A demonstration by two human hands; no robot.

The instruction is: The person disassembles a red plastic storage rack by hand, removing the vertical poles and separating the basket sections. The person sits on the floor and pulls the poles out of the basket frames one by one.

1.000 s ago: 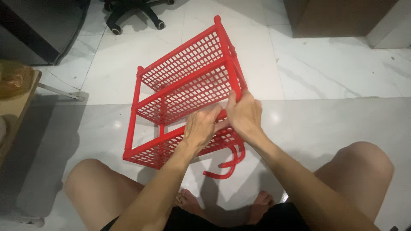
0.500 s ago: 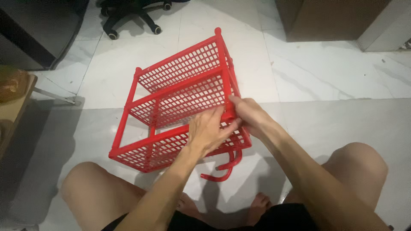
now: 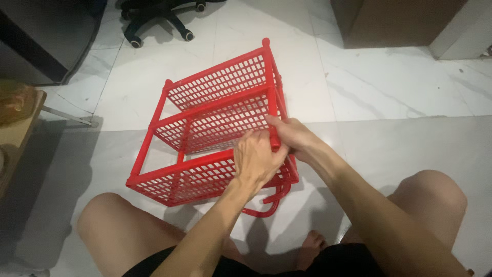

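Note:
A red plastic three-shelf rack (image 3: 215, 118) lies on its side on the white tiled floor between my knees. My left hand (image 3: 256, 159) grips the near shelf's edge beside a corner post. My right hand (image 3: 294, 136) is wrapped around that same red post, just to the right of the left hand. A curved red handle piece (image 3: 269, 202) sticks out under the rack near my hands. My bare legs frame the rack on both sides.
A black office chair base (image 3: 159, 20) stands at the top left next to a dark cabinet (image 3: 41, 41). A wooden table edge (image 3: 18, 128) is at the far left. A brown wooden cabinet (image 3: 400, 23) is at the top right.
The rack has tilted and shifted left slightly. My left hand moved up onto the near shelf edge, and my right hand closed round the corner post.

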